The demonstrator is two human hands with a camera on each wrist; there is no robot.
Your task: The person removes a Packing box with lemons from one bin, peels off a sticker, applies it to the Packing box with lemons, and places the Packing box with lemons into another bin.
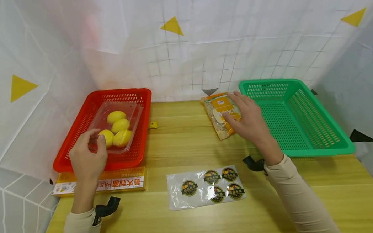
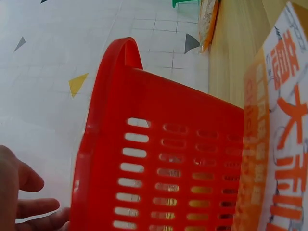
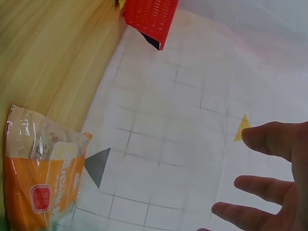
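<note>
head | L grip (image 1: 87, 154) over red basket (image 1: 67, 152) | R grip (image 1: 249, 121) on bag (image 1: 219, 109)

Open tabletop (image 1: 181, 138): bare wood between the red basket (image 1: 140, 98) and the grain bag (image 1: 220, 114), wide enough for a hand to pass. Front centre taken by a sticker sheet (image 1: 205, 186), lying flat. Front left: a pasta box (image 1: 120, 181) lies against the red basket's near wall. Right side: the green basket (image 1: 320, 147), just beside the grain bag. White sheets (image 1: 202, 58) wall in the back and both sides. Bare wood along the near edge.
</note>
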